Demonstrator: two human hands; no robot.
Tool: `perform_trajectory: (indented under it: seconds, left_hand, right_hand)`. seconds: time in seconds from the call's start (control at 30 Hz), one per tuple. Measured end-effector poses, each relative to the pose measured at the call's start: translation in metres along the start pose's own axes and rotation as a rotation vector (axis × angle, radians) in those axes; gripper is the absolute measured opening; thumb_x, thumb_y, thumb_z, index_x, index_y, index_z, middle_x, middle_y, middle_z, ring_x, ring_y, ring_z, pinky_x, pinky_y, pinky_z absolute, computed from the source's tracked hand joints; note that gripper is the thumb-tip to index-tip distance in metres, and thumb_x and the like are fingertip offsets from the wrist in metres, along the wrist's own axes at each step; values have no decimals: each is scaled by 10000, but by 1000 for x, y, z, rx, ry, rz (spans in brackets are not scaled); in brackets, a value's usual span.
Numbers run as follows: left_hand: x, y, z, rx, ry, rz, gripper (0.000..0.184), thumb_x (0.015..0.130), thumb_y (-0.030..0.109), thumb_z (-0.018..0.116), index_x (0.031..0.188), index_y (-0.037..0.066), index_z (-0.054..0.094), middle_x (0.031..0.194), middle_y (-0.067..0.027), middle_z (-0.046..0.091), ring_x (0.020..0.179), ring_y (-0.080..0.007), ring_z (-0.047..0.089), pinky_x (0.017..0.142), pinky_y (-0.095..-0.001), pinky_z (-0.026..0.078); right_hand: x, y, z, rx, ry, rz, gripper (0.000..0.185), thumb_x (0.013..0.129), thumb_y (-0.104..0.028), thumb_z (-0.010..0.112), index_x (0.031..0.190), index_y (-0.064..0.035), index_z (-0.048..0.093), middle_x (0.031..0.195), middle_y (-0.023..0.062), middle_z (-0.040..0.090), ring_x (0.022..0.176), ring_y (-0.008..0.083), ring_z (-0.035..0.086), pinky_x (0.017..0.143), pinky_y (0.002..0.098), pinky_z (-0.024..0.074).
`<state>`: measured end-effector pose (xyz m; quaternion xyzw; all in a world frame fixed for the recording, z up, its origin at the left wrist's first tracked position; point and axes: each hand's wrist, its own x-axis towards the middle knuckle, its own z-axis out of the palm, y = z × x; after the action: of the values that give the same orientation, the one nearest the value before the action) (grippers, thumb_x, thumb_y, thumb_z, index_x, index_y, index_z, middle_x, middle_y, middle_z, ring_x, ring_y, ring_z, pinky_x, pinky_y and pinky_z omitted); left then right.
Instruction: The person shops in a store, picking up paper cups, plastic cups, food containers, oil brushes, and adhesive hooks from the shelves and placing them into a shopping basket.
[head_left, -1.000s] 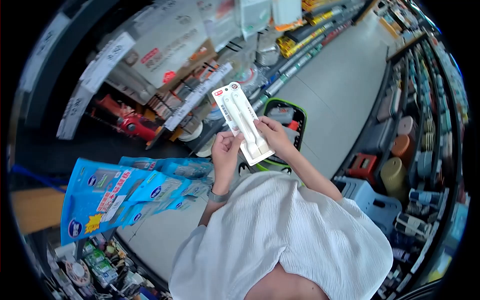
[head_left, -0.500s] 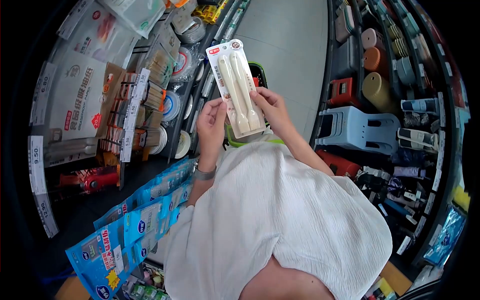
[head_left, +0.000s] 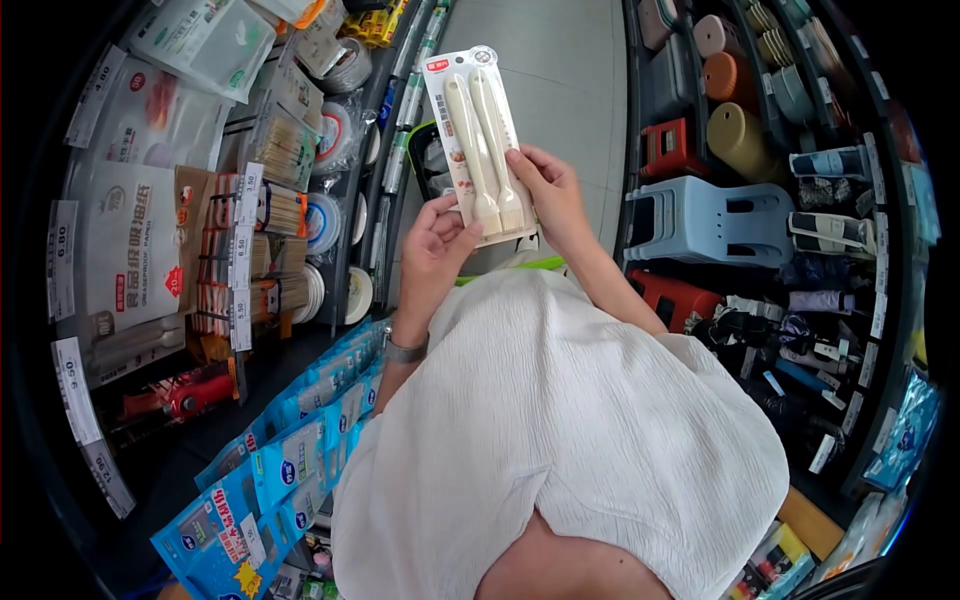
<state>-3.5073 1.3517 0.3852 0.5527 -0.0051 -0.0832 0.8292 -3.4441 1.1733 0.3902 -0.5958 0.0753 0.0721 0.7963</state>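
Observation:
A blister pack of two cream-coloured pastry brushes [head_left: 487, 140] is held up in front of me, brush heads at the bottom. My right hand [head_left: 548, 195] grips the right edge, thumb on the front and fingers behind. At the lower left corner, my left hand [head_left: 435, 245] has its thumb against the pack and its fingers curled beside the edge. Behind the pack, a dark shopping basket [head_left: 416, 152] with a bright green rim is partly hidden.
Left shelves carry greaseproof paper packs [head_left: 135, 250], bundled wooden sticks [head_left: 280, 208] and price tags. Blue hanging packets [head_left: 300, 455] are near my left elbow. A light blue plastic stool [head_left: 715, 222] and pots [head_left: 745, 145] line the right shelves. Tiled floor [head_left: 560, 80] runs ahead.
The pack has risen slightly in view. My left hand has shifted down to its lower corner and turned, with fingers more curled; my right hand keeps its grip. The shelves have shifted with my view.

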Motion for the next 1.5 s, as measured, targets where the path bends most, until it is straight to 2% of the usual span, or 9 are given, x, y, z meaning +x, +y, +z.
perform_trajectory:
  seconds: [0.1,0.23,0.33,0.5,0.73,1.03,1.1,1.2,1.5]
  left_hand:
    - [-1,-3,1,-18,10,-13,468,941,-16,641,1363,-61,443,1213,-166,658,1094,-173,642,938,-292,533]
    - [-5,-4,2,-38,58,14,472,936,-7,658,1338,-61,416,1185,-174,655,1100,-186,645,930,-281,539]
    - [-9,0,1,-24,127,70,458,937,-8,653,1324,-74,418,1214,-189,645,1124,-197,636,945,-297,536]
    - [-8,4,-3,-32,233,197,469,926,-14,659,1334,-97,443,1256,-201,635,1115,-191,640,945,-284,522]
    - [-13,4,-4,-29,252,210,460,926,-22,657,1324,-95,439,1246,-202,634,1132,-196,630,968,-296,518]
    - [-14,5,-5,-32,271,185,430,927,-24,651,1290,-75,426,1224,-207,638,1126,-206,638,973,-318,525]
    - [-14,4,-6,-12,276,180,432,926,-24,655,1290,-74,427,1211,-203,648,1114,-204,644,970,-316,524]
    - [-14,2,-7,-14,282,188,452,918,-33,660,1312,-76,442,1219,-201,652,1091,-185,648,933,-276,523]
    - [-14,1,-8,-28,295,177,434,927,-6,659,1307,-66,457,1231,-197,653,1100,-174,648,930,-264,521]
  right_hand:
    - [-3,-5,1,-15,-47,12,303,977,-246,666,1155,-2,690,993,11,688,895,53,601,791,218,480]
    - [-5,-1,3,15,-61,35,283,973,-246,671,1122,-7,699,988,8,688,885,56,602,789,215,477]
    - [-13,-3,6,14,-156,169,274,969,-226,665,1123,0,685,987,19,691,875,70,614,754,228,494]
    - [-24,2,12,-15,-402,91,304,929,-77,644,1214,22,612,1028,59,686,874,109,656,730,262,549]
    - [-26,13,16,-9,-423,77,320,919,-45,642,1223,41,591,1038,70,680,872,117,655,712,274,557]
    - [-32,6,23,6,-380,47,328,919,-29,628,1222,90,584,1007,107,688,775,151,673,644,284,561]
    - [-31,7,23,25,-390,72,331,922,-41,645,1226,79,591,1052,114,689,842,154,682,660,291,587]
    - [-31,10,24,18,-379,76,328,921,-40,646,1222,81,595,1055,119,689,847,166,688,673,300,600]
    - [-34,6,25,3,-371,90,292,944,-81,606,1203,54,615,1059,114,683,879,181,684,680,319,596]
